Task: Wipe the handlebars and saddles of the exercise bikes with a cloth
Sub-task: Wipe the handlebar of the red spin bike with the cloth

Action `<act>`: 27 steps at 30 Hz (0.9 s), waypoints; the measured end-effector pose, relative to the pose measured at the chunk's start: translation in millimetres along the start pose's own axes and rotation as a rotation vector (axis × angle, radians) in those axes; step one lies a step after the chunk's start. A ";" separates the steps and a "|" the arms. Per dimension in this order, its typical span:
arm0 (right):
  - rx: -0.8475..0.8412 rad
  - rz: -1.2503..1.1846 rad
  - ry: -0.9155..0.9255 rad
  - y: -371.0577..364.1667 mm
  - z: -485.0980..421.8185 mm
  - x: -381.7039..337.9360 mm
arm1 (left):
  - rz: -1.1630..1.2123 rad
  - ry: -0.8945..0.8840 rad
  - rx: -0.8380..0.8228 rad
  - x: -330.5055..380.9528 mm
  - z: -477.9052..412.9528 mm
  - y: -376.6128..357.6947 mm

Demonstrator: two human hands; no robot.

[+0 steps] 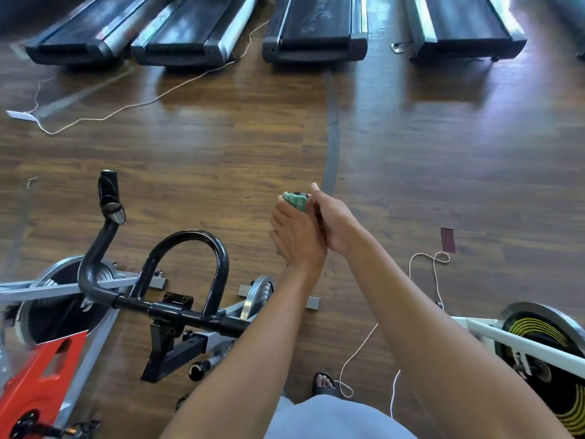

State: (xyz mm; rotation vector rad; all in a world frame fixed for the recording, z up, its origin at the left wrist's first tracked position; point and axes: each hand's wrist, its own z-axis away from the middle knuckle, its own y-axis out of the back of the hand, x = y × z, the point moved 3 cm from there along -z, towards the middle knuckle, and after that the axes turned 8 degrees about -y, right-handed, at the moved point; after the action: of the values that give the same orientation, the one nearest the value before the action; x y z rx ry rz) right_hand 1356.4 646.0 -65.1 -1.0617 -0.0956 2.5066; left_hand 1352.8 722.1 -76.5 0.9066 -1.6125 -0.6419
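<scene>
The black handlebars (177, 280) of the exercise bike (95, 315) stand at lower left: a crossbar with a tall arched loop rising from its middle and a curved left horn ending in an upright grip. Its right horn is mostly hidden; only the black tip shows, wrapped in a green-and-white checked cloth (295, 201), bunched tight around the grip end. The bike has a grey frame, a red guard and a silver flywheel. A second bike (535, 343), white-framed with a black-and-yellow flywheel, sits at lower right.
</scene>
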 end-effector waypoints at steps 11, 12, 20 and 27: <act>0.134 0.002 0.229 -33.1 -2.4 14.1 | -0.397 -0.297 -0.242 -74.1 90.8 25.0; 0.141 0.005 0.228 -31.9 -2.5 14.7 | -0.419 -0.383 -0.233 -83.7 98.4 33.4; 0.184 -0.001 0.209 -33.8 2.0 12.8 | -0.440 -1.280 -0.441 -175.7 70.9 108.3; 0.233 -0.049 0.210 -40.7 5.4 16.6 | -0.383 -1.251 -0.498 -174.8 83.0 99.2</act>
State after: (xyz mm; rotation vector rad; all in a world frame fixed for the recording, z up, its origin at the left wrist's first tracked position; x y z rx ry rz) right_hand 1356.3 690.3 -63.5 -1.1981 0.2235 2.2802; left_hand 1264.6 917.5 -112.9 0.3899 -2.1432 -2.0556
